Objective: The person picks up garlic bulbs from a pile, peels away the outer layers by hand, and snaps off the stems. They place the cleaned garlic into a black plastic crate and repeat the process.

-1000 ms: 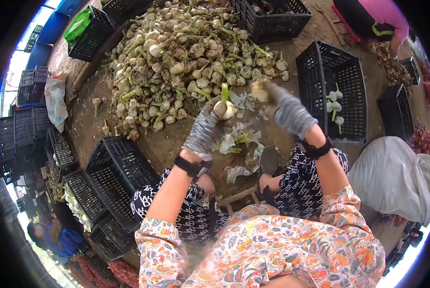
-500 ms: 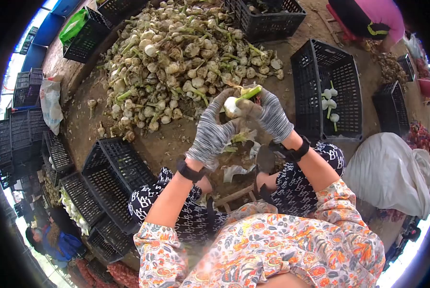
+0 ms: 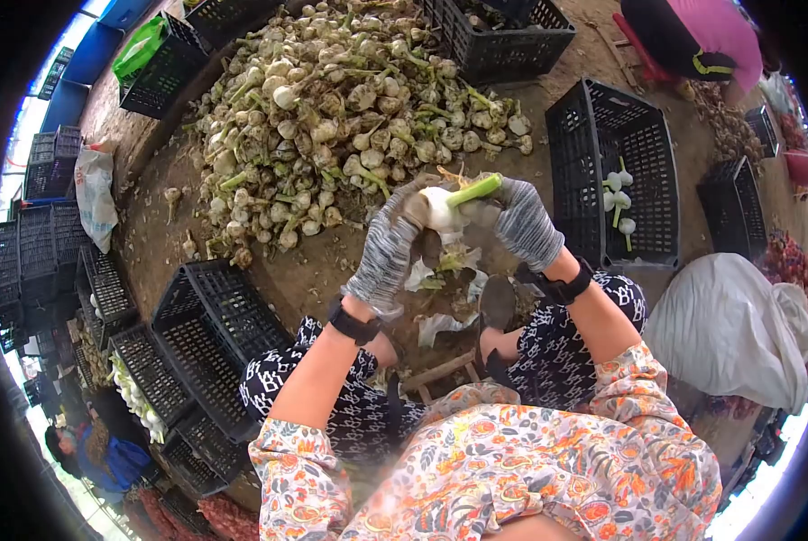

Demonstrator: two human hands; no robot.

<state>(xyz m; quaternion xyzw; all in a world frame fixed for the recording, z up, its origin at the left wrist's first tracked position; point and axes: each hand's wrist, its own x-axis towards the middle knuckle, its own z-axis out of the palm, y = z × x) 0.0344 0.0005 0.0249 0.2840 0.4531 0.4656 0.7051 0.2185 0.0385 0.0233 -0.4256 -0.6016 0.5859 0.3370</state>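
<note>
Between my gloved hands is a garlic bulb [image 3: 439, 207] with a white, peeled-looking body and a short green stem pointing up to the right. My left hand [image 3: 388, 243], in a grey knit glove with dirty fingertips, is closed round the bulb's left side. At the stem side, my right hand [image 3: 523, 225] has its fingers bent round the stem and bulb; its fingertips are partly blurred. Loose husk [image 3: 449, 261] hangs or lies just below the bulb. Beyond the hands spreads a large pile of unpeeled garlic [image 3: 332, 117] on the ground.
To the right stands a black crate [image 3: 638, 171] holding several cleaned garlic bulbs [image 3: 619, 194]. Another black crate [image 3: 215, 329] is at my left, beside stacked crates. A white sack [image 3: 733, 329] lies at the right. A person in pink [image 3: 706, 41] bends at the upper right.
The bulb shows more bare white now, and its green stem is more exposed. My hands have moved slightly apart, and more husk shows beneath them.
</note>
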